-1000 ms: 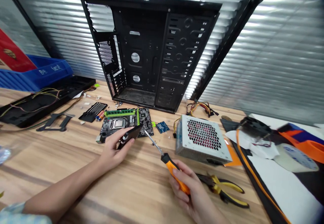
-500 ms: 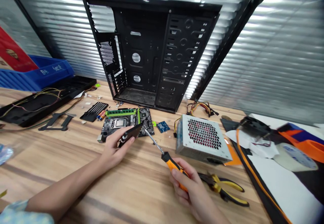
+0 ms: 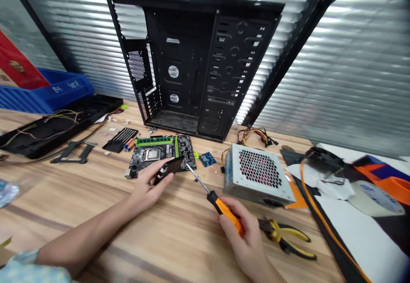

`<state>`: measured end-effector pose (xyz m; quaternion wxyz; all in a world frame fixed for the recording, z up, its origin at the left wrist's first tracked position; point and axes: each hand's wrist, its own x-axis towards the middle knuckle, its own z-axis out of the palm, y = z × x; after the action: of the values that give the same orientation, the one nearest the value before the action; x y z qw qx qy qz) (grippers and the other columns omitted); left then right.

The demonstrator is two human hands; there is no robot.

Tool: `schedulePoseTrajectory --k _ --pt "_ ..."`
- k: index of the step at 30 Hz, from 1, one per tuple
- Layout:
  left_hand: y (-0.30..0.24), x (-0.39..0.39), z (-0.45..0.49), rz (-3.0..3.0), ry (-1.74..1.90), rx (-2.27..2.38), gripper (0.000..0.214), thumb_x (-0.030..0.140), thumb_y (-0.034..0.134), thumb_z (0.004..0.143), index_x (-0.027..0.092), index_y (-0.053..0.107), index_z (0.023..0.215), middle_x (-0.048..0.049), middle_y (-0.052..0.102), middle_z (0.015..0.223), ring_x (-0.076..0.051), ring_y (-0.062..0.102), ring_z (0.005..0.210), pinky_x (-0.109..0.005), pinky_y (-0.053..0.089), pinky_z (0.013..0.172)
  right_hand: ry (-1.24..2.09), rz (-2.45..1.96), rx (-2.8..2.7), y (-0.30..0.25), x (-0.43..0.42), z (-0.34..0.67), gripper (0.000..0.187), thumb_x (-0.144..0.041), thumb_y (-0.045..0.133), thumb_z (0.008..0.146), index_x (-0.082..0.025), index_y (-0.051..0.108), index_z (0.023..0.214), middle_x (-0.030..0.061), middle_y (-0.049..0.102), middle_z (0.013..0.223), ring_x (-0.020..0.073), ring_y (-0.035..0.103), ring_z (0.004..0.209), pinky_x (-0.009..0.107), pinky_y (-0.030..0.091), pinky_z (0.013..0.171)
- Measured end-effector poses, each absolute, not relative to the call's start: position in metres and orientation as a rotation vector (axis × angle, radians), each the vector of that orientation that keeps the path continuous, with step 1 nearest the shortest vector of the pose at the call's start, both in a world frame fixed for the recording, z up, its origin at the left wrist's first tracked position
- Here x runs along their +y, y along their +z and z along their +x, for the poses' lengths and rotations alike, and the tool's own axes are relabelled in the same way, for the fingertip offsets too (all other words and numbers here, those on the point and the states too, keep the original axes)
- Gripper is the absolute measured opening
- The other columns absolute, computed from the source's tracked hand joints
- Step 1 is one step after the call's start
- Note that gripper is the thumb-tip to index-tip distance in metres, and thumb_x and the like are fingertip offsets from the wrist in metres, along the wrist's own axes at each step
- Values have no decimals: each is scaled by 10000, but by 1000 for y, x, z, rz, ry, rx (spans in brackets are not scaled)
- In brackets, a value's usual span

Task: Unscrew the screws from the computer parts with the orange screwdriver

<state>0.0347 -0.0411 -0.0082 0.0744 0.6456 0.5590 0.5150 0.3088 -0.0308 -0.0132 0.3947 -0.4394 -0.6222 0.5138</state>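
Note:
My left hand (image 3: 147,185) grips a small flat black part (image 3: 171,167) tilted up over the front edge of a motherboard (image 3: 160,154) with a green memory stick. An orange-handled screwdriver (image 3: 214,199) is held in my right hand (image 3: 247,240); its tip touches the right end of the black part. Both hands rest above the wooden table (image 3: 166,240).
An empty black computer case (image 3: 195,61) stands upright behind the motherboard. A white power supply (image 3: 258,174) sits to the right, yellow-handled pliers (image 3: 285,238) lie beside my right hand. A black panel with wires (image 3: 48,127) and blue bins (image 3: 48,91) are at the left.
The screwdriver and my right hand have shifted slightly right and forward. My left hand still holds the black part in about the same place.

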Motion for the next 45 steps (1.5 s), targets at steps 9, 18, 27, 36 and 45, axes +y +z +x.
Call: schedulePoseTrajectory --k 9,18,27,36,45 --pt "-10 -40 35 1765 1519 1721 384 341 653 850 157 661 1188 -121 719 1129 -247 685 1024 -349 539 933 1557 -1160 -1053 -12 -32 298 505 -523 766 702 -204 558 1034 -29 580 629 117 530 408 192 383 302" --pt "-10 -39 38 1735 1508 1718 379 356 658 845 160 672 1169 -105 726 1115 -233 685 1014 -326 546 913 1501 -1147 -1030 -11 -25 304 521 -333 885 595 -215 576 998 20 639 946 75 532 505 223 494 399" --pt "-16 -39 32 1748 1470 1722 389 344 640 863 175 654 1213 -108 719 1122 -232 687 998 -327 549 898 1807 -1282 -905 -3 -23 302 675 -679 715 658 -139 614 1050 30 643 617 141 555 398 225 405 346" --pt "-16 -38 36 1734 1462 1752 350 359 656 836 155 686 1119 -111 736 1067 -229 696 959 -319 557 863 1535 -1173 -913 -7 -22 304 509 -334 889 556 -205 592 949 -25 599 788 67 502 471 202 440 366" --pt "-14 -36 34 1691 1484 1734 389 376 655 835 151 674 1152 -125 720 1122 -247 685 1012 -343 539 915 1876 -1308 -842 -2 -19 303 703 -677 706 662 -156 574 1115 39 663 708 156 583 426 247 436 343"
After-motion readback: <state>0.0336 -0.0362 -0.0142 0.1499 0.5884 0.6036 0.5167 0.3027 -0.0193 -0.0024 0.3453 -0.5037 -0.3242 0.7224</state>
